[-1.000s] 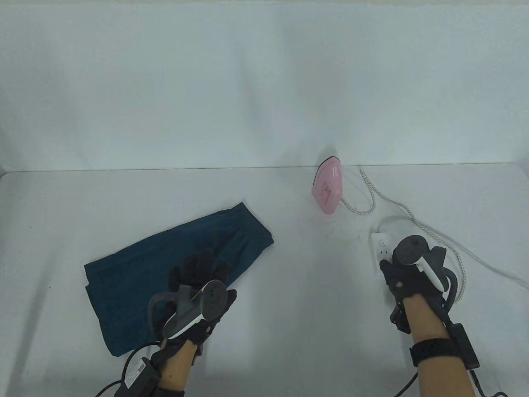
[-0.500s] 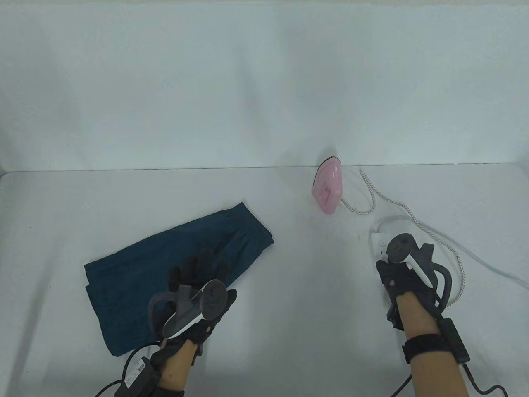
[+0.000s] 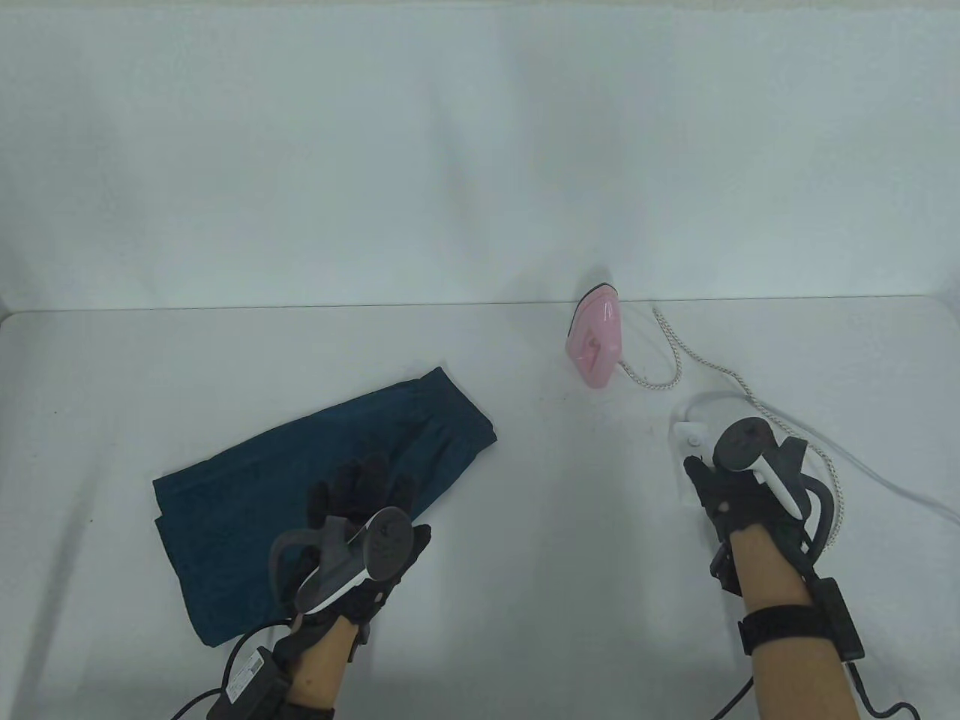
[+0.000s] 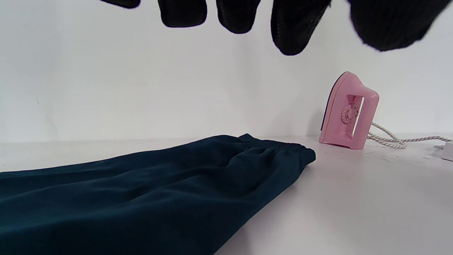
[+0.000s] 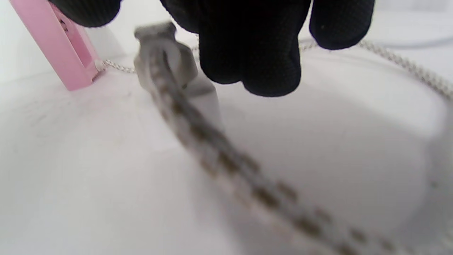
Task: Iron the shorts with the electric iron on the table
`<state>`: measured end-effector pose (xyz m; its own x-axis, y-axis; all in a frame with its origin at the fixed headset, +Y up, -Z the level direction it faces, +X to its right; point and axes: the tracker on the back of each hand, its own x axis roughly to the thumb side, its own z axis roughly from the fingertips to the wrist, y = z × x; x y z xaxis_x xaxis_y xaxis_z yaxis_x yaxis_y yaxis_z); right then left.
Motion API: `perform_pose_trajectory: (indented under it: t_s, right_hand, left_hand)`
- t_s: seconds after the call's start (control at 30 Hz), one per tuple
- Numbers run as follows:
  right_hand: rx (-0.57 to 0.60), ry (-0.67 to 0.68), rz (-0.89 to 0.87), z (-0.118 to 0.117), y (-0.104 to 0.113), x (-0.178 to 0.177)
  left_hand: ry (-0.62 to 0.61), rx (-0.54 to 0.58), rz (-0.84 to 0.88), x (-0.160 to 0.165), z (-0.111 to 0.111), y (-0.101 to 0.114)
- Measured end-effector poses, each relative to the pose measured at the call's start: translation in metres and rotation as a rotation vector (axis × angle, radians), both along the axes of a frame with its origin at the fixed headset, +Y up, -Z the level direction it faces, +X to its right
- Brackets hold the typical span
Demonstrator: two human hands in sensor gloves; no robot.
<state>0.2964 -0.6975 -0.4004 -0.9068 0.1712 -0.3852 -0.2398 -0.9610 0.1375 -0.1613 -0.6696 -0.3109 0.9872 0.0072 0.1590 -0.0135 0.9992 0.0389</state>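
Note:
Dark blue shorts (image 3: 300,480) lie flat on the white table at the left; they also show in the left wrist view (image 4: 141,184). My left hand (image 3: 367,484) is over their near right part, fingers spread, holding nothing. The pink iron (image 3: 595,341) stands upright on its heel at the back, also in the left wrist view (image 4: 348,113). My right hand (image 3: 705,476) is over the white power strip (image 3: 686,439). In the right wrist view its thumb and fingers (image 5: 247,53) hold the iron's grey plug (image 5: 166,60).
The iron's braided cord (image 3: 750,390) loops from the iron round to my right hand. The power strip's white cable (image 3: 885,480) runs off to the right edge. A white wall stands behind the table's far edge.
My right hand has shifted slightly over the power strip, first away from me and left, then back to the right. My left hand, the shorts and the iron have not moved.

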Motion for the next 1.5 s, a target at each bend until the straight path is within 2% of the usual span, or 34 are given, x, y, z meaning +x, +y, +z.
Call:
perform_pose_trajectory:
  t_s: [0.17,0.23,0.37,0.6,0.8,1.07,1.27,1.5]
  right_hand:
    - [0.066,0.076,0.032,-0.005,0.009,-0.010]
    - [0.059,0.094,0.065,-0.009,0.008,-0.014]
    - [-0.039,0.151,0.130,-0.022,-0.004,-0.024]
    - [-0.080,0.162,0.185,-0.036,-0.021,-0.032]
    - [-0.051,0.171,0.195,-0.037,-0.025,-0.034]
    - [-0.035,0.212,0.325,-0.041,-0.024,-0.047]
    - [-0.036,0.193,0.209,-0.046,-0.020,-0.044]
    - [-0.077,0.180,0.193,-0.061,-0.014,-0.043]
  left_hand:
    - [0.000,0.000,-0.003,0.000,0.000,0.000]
    - [0.001,0.004,0.000,-0.001,0.001,0.001]
    - [0.005,0.008,0.003,-0.002,0.000,0.001]
    - [0.010,0.014,0.014,-0.004,0.000,0.001]
    - [0.009,0.009,0.016,-0.005,-0.001,0.001]
    - [0.006,0.009,0.015,-0.005,-0.001,0.001]
    - [0.006,0.008,0.019,-0.005,-0.001,0.001]
    - [0.005,-0.002,0.018,-0.005,-0.002,0.000]
